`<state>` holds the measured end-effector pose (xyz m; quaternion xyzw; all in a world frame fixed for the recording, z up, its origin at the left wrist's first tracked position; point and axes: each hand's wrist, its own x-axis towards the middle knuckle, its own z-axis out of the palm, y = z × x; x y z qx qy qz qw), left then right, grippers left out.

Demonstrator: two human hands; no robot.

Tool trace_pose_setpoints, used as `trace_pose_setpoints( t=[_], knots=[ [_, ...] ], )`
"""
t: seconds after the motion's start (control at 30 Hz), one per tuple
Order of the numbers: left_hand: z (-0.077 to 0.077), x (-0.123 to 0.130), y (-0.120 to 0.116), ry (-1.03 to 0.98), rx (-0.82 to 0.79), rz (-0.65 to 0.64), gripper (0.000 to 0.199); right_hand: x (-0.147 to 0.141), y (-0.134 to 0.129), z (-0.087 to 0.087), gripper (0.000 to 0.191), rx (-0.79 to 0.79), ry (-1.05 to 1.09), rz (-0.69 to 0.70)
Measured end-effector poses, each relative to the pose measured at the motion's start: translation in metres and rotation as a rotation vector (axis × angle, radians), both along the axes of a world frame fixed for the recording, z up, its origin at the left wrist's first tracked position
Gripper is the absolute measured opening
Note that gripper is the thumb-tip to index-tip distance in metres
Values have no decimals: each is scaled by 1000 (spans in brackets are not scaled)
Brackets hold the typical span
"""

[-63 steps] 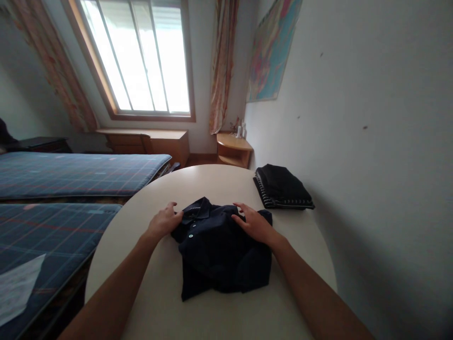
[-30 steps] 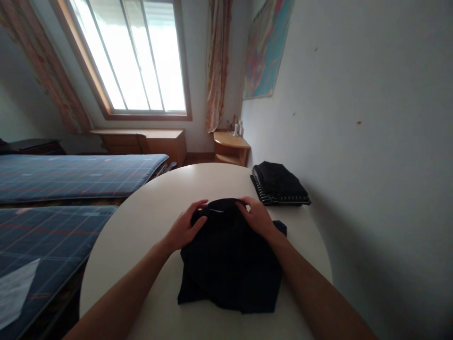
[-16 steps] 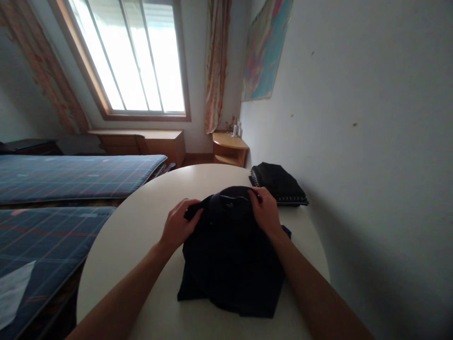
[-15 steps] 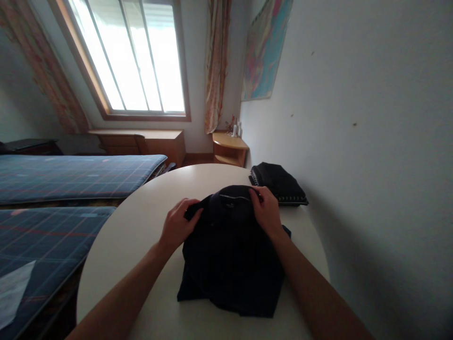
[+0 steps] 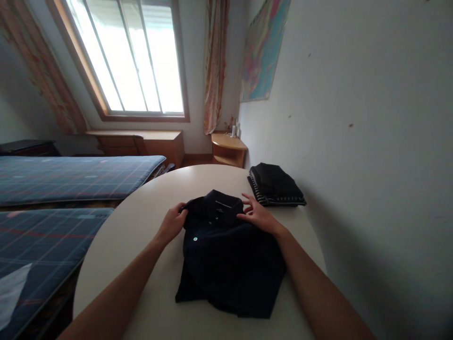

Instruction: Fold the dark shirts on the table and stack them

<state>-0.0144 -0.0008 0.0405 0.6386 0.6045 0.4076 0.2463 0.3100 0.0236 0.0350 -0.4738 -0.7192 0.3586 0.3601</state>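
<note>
A dark navy shirt (image 5: 233,264) with a collar and small white buttons lies on the round white table (image 5: 148,293), its collar toward the far side. My left hand (image 5: 174,221) pinches the shirt at its upper left, near the shoulder. At the collar's right side is my right hand (image 5: 257,215), fingers spread and partly apart, the lower ones resting at the collar edge. A label shows inside the neck. The lower part of the shirt spreads toward me between my forearms.
A stack of folded dark clothes (image 5: 276,184) sits at the table's far right, close to the wall. Beds with plaid mattresses (image 5: 71,179) stand to the left, a paper (image 5: 14,293) on the nearer one. A corner shelf (image 5: 229,141) and a desk (image 5: 155,136) are beyond.
The collar has come down flatter onto the table, and buttons now show. My right hand has loosened its pinch and spread its fingers. My left hand has shifted slightly left and down.
</note>
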Motion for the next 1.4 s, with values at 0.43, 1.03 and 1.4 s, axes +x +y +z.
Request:
trace_pose_setpoints(
  t=[0.43, 1.03, 1.4],
  knots=[
    [9, -26, 7, -806, -206, 41, 46, 11, 3, 17, 27, 316, -3, -411],
    [-2, -53, 18, -143, 60, 181, 43, 15, 4, 8, 30, 157, -93, -41],
    [-8, -55, 24, -196, -95, 7, 66, 9, 4, 9, 32, 343, 27, -199]
  ],
)
